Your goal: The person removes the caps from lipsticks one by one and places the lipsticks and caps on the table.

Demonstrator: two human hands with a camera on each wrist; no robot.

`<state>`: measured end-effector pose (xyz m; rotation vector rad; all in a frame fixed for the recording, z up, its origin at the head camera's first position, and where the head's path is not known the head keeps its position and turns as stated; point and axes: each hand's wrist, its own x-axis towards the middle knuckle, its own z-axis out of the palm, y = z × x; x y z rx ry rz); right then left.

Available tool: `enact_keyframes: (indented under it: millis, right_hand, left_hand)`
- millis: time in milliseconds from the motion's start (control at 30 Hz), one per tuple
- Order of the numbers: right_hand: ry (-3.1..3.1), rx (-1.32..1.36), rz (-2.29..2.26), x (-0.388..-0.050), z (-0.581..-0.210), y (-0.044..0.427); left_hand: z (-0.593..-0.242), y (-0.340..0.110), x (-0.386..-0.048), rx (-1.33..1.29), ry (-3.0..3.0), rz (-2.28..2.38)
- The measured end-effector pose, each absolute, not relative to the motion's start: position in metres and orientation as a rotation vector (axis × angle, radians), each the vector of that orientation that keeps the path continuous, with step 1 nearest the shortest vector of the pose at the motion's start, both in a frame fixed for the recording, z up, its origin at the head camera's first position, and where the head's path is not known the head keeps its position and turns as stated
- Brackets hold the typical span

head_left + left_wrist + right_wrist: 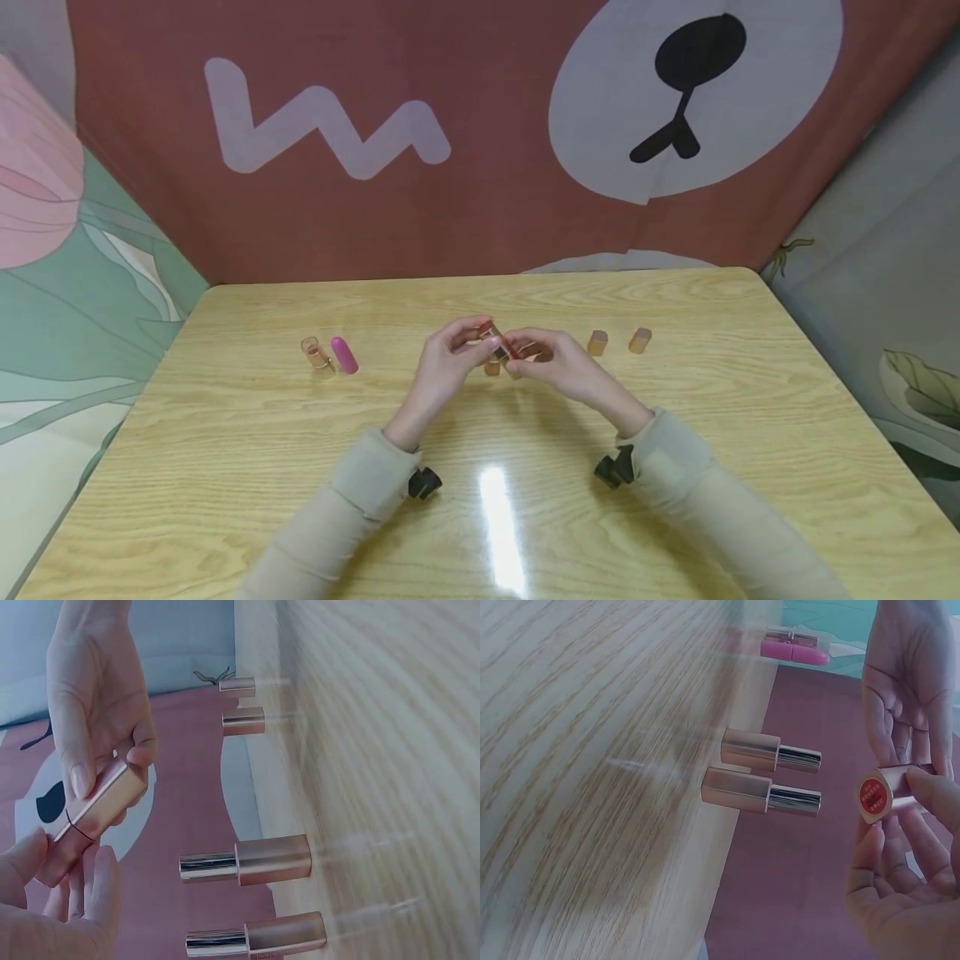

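Both hands hold one rose-gold lipstick tube (105, 796) between them, above the table. My left hand (447, 357) grips one end with thumb and fingers. The other end, which bears a round red label, is pinched by my right hand (551, 360). A thin dark seam crosses the tube in the left wrist view. Below the hands stand two uncapped lipstick bases with shiny collars, a nearer one (739, 791) and a farther one (751, 750) in the right wrist view. The head view shows one base (492, 367), partly hidden by the hands.
Two rose-gold caps, one nearer (597, 342) and one farther right (640, 340), stand right of the hands. At the left are a clear-cased lipstick (317, 354) and a bright pink tube (344, 355). A printed curtain (480, 225) hangs behind the wooden table (225, 467).
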<state>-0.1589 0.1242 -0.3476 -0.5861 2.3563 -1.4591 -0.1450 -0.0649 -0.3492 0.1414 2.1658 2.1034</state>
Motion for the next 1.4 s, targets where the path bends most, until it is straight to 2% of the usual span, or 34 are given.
enact_keyframes:
  millis: [600,1400]
  right_hand:
    - [2.322,-0.425,-1.534,-0.159,-0.349,0.12]
    - [2.383,-0.486,-1.448,-0.157,-0.358,0.126]
  left_hand:
    - [-0.356,-0.058,-0.146,0.089,2.006,2.245]
    - [-0.348,-0.071,-0.152,-0.008,2.134,2.25]
